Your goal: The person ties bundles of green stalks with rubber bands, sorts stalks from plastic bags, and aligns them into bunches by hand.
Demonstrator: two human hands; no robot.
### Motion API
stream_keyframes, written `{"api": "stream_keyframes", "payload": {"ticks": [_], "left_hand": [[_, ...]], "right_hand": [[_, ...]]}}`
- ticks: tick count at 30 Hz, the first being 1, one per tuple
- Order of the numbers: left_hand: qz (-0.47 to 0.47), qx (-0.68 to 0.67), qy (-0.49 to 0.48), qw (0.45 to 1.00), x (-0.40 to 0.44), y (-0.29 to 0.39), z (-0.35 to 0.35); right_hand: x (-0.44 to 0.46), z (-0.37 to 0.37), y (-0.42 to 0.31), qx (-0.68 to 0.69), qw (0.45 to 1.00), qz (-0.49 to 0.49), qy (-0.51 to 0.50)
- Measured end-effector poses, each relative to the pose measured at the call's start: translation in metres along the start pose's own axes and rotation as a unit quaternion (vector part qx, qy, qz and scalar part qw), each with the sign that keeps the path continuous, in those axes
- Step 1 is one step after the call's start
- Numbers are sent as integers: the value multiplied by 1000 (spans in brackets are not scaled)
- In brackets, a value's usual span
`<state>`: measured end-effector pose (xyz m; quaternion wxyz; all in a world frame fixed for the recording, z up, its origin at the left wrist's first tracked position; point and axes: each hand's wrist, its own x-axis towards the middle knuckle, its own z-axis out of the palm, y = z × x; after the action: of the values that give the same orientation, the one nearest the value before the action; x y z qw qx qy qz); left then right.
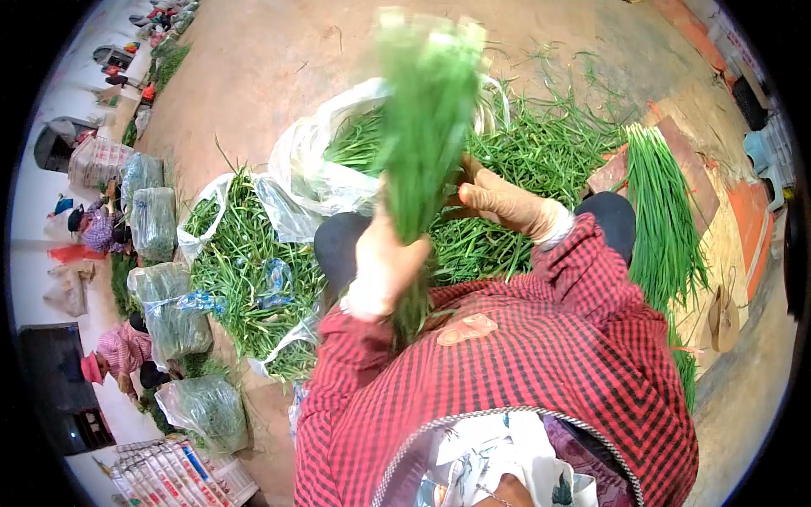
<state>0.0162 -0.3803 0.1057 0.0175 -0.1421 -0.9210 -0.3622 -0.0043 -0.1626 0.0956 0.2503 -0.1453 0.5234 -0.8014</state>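
My left hand (388, 260) is wrapped round a bunch of garlic chives (427, 110), held upright in front of me. The bunch is blurred, with its pale cut ends at the top and its leaf tips hanging below the hand. Just right of the bunch is my right hand (507, 200), its fingers apart and partly hidden behind the leaves; no grip on anything shows. Both hands look covered by thin pale gloves. Below and behind them lies a heap of loose chives (541, 152), next to an open white plastic bag (308, 160) with more greens inside.
A neat pile of chives (663, 211) lies to the right on a board (722, 253). Left of my knees is another bag of loose greens (245, 270). Wrapped bundles (173, 308) line the left, where other people (127, 348) sit among more greens.
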Motion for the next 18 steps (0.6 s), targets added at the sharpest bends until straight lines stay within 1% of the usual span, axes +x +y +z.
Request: {"api": "stream_keyframes", "payload": {"ticks": [1, 2, 3, 5, 6, 7, 9, 10, 11, 13, 14, 15, 16, 17, 18], "left_hand": [[-45, 107, -30, 993, 8, 30, 2], [-85, 153, -101, 979, 16, 47, 6], [-27, 202, -82, 976, 19, 50, 20], [9, 246, -89, 965, 22, 64, 42], [28, 226, -79, 970, 23, 71, 48], [11, 233, -110, 966, 22, 81, 53], [56, 193, -109, 974, 20, 90, 63], [99, 107, -102, 984, 15, 92, 62], [110, 77, -131, 982, 11, 95, 61], [175, -102, -161, 966, 9, 88, 52], [120, -307, -242, 913, 12, 81, 43], [30, -432, -280, 857, 13, 71, 37], [-38, -475, -255, 842, 17, 57, 30], [-63, -495, -174, 849, 23, 38, 26], [-61, -521, -80, 848, 29, 12, 31]], "right_hand": [[4, 3, 1, 27, 999, -18, 16], [4, 3, -4, 47, 998, 21, 35], [4, 4, -2, 94, 992, -9, 88], [-1, -7, 5, 115, 982, -51, 140], [-4, -9, 6, 98, 973, -74, 195], [-6, -13, 7, 124, 962, -47, 240], [-15, -23, 2, 147, 956, -35, 251], [-18, -31, 2, 139, 954, -42, 263], [-27, -33, -8, 117, 946, -43, 298], [-42, -53, -16, 104, 945, -70, 302], [-59, -53, -32, 85, 942, -7, 324], [-69, -29, -58, 77, 937, -10, 340], [-75, -35, -60, 57, 935, -10, 351], [-86, -46, -62, 38, 931, -9, 363], [-100, -66, -61, 43, 941, 31, 334]]}}
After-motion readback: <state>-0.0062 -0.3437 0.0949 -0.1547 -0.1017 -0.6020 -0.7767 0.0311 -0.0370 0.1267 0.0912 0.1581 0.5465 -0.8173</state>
